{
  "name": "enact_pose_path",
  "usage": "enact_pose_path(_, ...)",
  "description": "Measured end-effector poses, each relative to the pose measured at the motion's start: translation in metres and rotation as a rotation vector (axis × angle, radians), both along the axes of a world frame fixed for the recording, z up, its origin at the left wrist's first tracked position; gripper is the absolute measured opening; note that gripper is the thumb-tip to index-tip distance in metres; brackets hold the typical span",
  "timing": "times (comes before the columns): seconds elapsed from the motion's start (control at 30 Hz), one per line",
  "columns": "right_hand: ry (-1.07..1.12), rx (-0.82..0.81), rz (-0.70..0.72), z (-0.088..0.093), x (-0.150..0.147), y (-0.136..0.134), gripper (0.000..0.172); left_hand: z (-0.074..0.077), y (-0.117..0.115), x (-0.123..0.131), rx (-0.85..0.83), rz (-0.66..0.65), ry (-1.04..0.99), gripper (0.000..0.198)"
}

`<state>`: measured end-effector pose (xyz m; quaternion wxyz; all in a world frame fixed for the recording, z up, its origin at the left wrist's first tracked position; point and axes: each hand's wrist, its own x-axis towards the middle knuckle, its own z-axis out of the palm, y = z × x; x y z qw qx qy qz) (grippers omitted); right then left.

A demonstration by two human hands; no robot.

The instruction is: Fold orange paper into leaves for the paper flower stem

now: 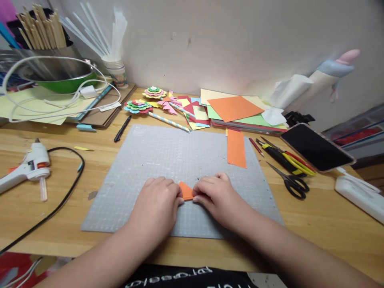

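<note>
A small folded piece of orange paper [186, 191] is held low over the grey cutting mat [162, 156], close to its near side. My left hand [160, 200] pinches its left end, and my right hand [214, 196] pinches the other end between thumb and fingers. The fingertips cover both ends of the fold. Beyond my right hand, an orange paper strip [237, 149] lies across the mat's far edge.
Scissors [294, 185], pliers [279, 156] and a phone [316, 146] lie at the right. A glue gun [36, 164] with its black cord is at the left. Paper flowers [138, 106], coloured sheets [235, 108] and a black pen [122, 129] sit behind the mat.
</note>
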<state>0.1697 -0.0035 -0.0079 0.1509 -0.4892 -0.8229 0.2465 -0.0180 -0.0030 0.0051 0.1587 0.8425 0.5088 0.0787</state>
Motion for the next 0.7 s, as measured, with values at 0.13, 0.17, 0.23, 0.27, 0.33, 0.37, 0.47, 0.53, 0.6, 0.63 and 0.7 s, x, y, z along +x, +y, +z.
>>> enact_pose_path(0.13,0.011,0.011,0.003,0.003,0.004,0.000,0.012,-0.001,0.000,-0.001,-0.022,0.001,-0.015,0.012)
enact_pose_path(0.17,0.006,0.012,0.013,0.003,0.005,-0.001,0.014,-0.001,0.000,-0.001,-0.024,0.000,-0.014,0.012)
enact_pose_path(0.23,-0.013,-0.004,0.033,0.005,0.004,0.000,0.017,-0.001,0.001,0.000,-0.029,-0.002,-0.006,0.013)
enact_pose_path(0.27,-0.022,-0.018,0.040,0.006,0.003,0.000,0.018,-0.001,0.001,0.000,-0.032,-0.004,-0.002,0.014)
enact_pose_path(0.33,-0.030,-0.042,0.033,0.006,0.001,0.001,0.018,0.000,0.002,0.000,-0.035,-0.011,0.007,0.014)
enact_pose_path(0.37,-0.029,-0.045,0.023,0.006,0.000,0.000,0.018,0.000,0.002,0.000,-0.034,-0.015,0.010,0.015)
enact_pose_path(0.47,-0.010,-0.007,-0.017,0.005,-0.003,-0.004,0.017,0.001,0.002,0.000,-0.030,-0.024,0.005,0.016)
enact_pose_path(0.53,0.010,0.020,-0.020,0.003,-0.007,-0.007,0.013,0.001,0.003,0.000,-0.028,-0.025,0.003,0.016)
enact_pose_path(0.6,0.024,0.034,-0.014,0.001,-0.010,-0.009,0.009,0.000,0.002,0.001,-0.025,-0.019,0.014,0.016)
enact_pose_path(0.63,0.024,0.037,-0.011,-0.001,-0.012,-0.010,0.008,0.000,0.002,0.001,-0.029,-0.013,0.020,0.016)
enact_pose_path(0.7,0.021,0.042,-0.012,-0.003,-0.013,-0.009,0.009,0.000,0.001,-0.001,-0.050,0.004,0.011,0.016)
